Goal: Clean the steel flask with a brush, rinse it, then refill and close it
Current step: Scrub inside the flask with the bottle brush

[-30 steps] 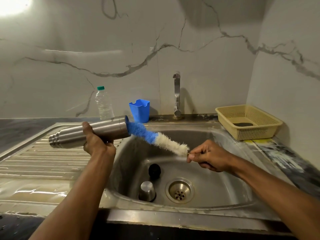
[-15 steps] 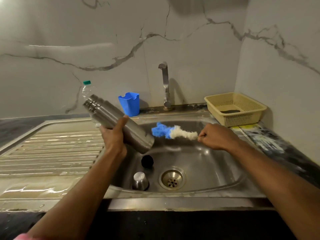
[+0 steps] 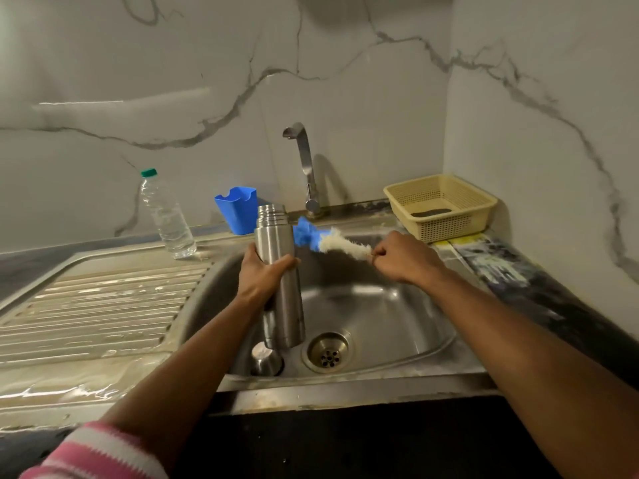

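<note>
- Marble-look wall panels with grey veins stand behind a steel sink (image 3: 408, 316) set into a dark bench (image 3: 539, 281), with a ribbed draining board (image 3: 96, 305) to its left.
- Held upright over the basin is the steel flask (image 3: 278, 271): a slim brushed-metal cylinder, its ringed neck at the top and no cap on it, its base hanging just above the basin floor.
- The left hand (image 3: 262, 274) grips the flask around its middle, fingers curled round the far side and thumb (image 3: 288, 262) across the front.
- The right hand (image 3: 404, 257) holds the bottle brush (image 3: 328, 240) at its handle end, fingers curled tight and pinching the stem; the stem itself is hidden in the fist.
- The brush lies nearly level, white bristles next to the hand and blue bristles at the tip, which sits just beside the flask's shoulder, outside the mouth; whether it touches the flask I cannot tell.
- A small steel cup (image 3: 266, 361) lies on the basin floor below the flask, beside the drain (image 3: 326, 352).
- A tap (image 3: 304, 164) rises at the back edge of the sink.
- A blue plastic holder (image 3: 238, 210) stands behind the flask, and a clear water bottle (image 3: 166, 216) with a green cap stands upright to the left.
- A cream mesh basket (image 3: 446, 205) with something dark inside sits in the right corner.
- A pink-and-white striped sleeve (image 3: 100, 454) shows at the lower left.
</note>
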